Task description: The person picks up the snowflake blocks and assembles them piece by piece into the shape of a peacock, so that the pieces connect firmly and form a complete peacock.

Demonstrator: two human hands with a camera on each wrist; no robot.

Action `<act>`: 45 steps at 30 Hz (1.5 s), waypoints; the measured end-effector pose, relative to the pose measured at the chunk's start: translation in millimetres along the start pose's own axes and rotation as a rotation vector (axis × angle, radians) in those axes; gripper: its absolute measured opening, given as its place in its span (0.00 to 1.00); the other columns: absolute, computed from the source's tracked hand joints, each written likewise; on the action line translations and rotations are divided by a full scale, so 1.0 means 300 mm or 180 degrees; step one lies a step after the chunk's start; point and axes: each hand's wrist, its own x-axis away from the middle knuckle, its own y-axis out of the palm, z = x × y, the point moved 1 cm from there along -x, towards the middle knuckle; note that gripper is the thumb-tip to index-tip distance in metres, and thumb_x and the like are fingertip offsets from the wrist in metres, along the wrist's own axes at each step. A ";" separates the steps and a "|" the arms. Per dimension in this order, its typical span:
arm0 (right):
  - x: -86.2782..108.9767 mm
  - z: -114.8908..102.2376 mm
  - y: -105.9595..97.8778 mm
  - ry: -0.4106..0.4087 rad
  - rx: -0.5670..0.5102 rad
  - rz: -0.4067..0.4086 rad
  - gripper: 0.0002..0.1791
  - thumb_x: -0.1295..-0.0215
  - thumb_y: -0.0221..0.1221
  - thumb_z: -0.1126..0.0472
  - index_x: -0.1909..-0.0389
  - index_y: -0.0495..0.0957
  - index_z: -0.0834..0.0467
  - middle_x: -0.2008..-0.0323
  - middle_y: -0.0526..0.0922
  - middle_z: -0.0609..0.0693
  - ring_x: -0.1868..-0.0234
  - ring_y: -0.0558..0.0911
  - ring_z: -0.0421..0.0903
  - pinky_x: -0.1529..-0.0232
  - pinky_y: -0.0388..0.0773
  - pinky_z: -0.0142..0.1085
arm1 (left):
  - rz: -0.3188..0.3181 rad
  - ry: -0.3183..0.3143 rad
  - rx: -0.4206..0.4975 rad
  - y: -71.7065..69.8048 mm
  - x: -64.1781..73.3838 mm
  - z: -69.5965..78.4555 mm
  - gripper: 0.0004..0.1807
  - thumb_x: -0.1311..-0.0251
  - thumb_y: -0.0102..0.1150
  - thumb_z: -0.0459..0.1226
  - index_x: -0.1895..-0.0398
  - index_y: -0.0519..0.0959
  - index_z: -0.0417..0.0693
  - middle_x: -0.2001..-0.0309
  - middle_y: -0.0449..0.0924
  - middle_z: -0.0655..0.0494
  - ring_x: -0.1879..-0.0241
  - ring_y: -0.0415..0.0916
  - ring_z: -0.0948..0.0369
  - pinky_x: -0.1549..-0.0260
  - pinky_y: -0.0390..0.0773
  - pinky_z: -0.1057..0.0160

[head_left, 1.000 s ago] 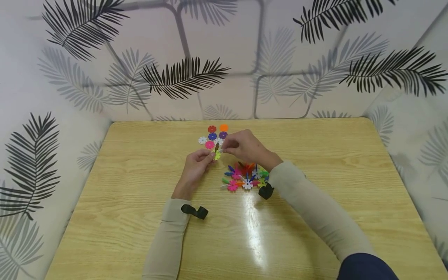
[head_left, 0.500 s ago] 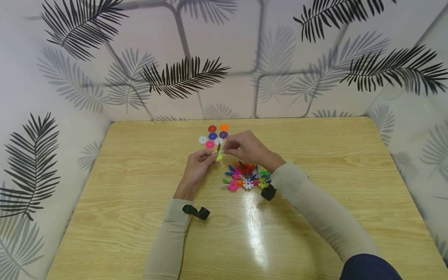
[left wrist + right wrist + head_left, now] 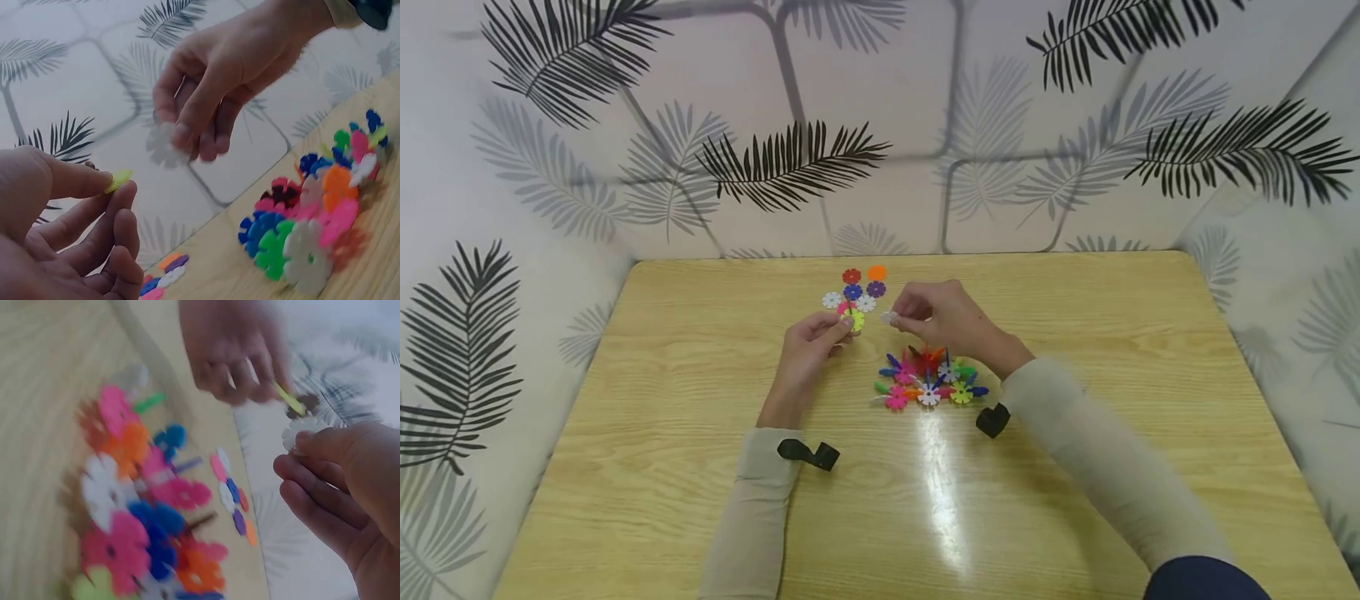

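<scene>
Between thumb and fingers, my left hand (image 3: 805, 346) pinches a yellow-green flower-shaped notched disc (image 3: 857, 320). A brown disc (image 3: 304, 407) is joined to it, set crosswise. My right hand (image 3: 951, 317) holds a whitish notched disc (image 3: 164, 145) by its edge, between thumb and fingers. In the head view a small gap separates this disc from the yellow-green one. Both hands are raised above the table. Below the right hand lies a cluster of interlocked colourful flower discs, among them a white one (image 3: 928, 394) and a pink one (image 3: 897, 397).
Loose flat discs lie behind the left hand: red (image 3: 851, 276), orange (image 3: 877, 272), blue (image 3: 852, 292), purple (image 3: 876, 289), pink (image 3: 843, 308) and two white. The wooden table (image 3: 662, 350) meets a leaf-patterned wall (image 3: 895, 200) at the back.
The hands, close together before at the yellow-green disc, have drawn apart. My right hand has moved right with the white disc; my left has shifted left, and the yellow-green disc has turned.
</scene>
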 end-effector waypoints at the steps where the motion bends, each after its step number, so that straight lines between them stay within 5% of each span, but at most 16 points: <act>1: 0.004 -0.009 0.015 -0.0031 -0.0005 -0.0004 0.05 0.26 0.70 0.62 0.57 0.85 0.59 0.62 0.94 0.53 0.63 0.93 0.46 0.55 0.92 0.41 | -0.0011 -0.0009 0.0069 0.008 0.004 0.005 0.06 0.22 0.65 0.38 0.62 0.85 0.50 0.67 0.91 0.67 0.60 0.85 0.65 0.58 0.82 0.68; 10: 0.037 -0.049 0.103 -0.0124 -0.0063 0.0412 0.04 0.26 0.70 0.64 0.60 0.84 0.60 0.65 0.94 0.53 0.65 0.93 0.46 0.57 0.92 0.39 | -0.0004 -0.0027 0.0473 0.051 0.018 0.006 0.15 0.22 0.63 0.33 0.71 0.82 0.54 0.71 0.88 0.65 0.62 0.85 0.64 0.62 0.79 0.69; 18: 0.042 -0.058 0.123 -0.0224 0.0102 0.0435 0.02 0.25 0.67 0.67 0.60 0.84 0.60 0.65 0.93 0.57 0.66 0.91 0.46 0.61 0.89 0.40 | 0.0127 0.0191 0.0219 0.076 0.024 -0.008 0.15 0.25 0.66 0.30 0.74 0.80 0.51 0.74 0.88 0.65 0.66 0.85 0.64 0.60 0.80 0.67; 26: 0.008 -0.050 0.103 -0.0337 0.0310 0.0369 0.02 0.24 0.67 0.66 0.57 0.87 0.62 0.60 0.94 0.56 0.59 0.94 0.49 0.52 0.92 0.45 | -0.0162 0.0073 0.0107 0.045 0.016 -0.012 0.11 0.23 0.64 0.32 0.69 0.80 0.48 0.69 0.89 0.66 0.62 0.84 0.64 0.58 0.82 0.67; 31: -0.036 -0.040 0.067 -0.0389 0.0440 0.0072 0.05 0.24 0.68 0.65 0.53 0.88 0.62 0.55 0.94 0.55 0.55 0.94 0.50 0.47 0.91 0.47 | -0.0133 0.0029 -0.0106 0.018 0.004 -0.021 0.08 0.23 0.65 0.37 0.61 0.87 0.44 0.68 0.89 0.67 0.60 0.82 0.63 0.57 0.82 0.65; 38: -0.179 0.021 0.037 0.0267 0.0750 -0.0581 0.20 0.22 0.66 0.62 0.33 0.81 0.63 0.36 0.85 0.62 0.41 0.88 0.58 0.35 0.85 0.51 | 0.0285 -0.0272 0.0217 -0.002 -0.020 -0.046 0.09 0.25 0.69 0.39 0.58 0.92 0.41 0.66 0.91 0.59 0.65 0.80 0.63 0.67 0.79 0.69; 45: -0.281 0.082 0.072 0.0568 0.1289 -0.0978 0.17 0.19 0.61 0.60 0.35 0.86 0.59 0.41 0.86 0.58 0.39 0.83 0.56 0.31 0.80 0.50 | 0.0407 -0.0382 0.0453 0.025 -0.022 -0.048 0.08 0.27 0.71 0.37 0.67 0.91 0.50 0.70 0.89 0.61 0.70 0.76 0.66 0.72 0.74 0.69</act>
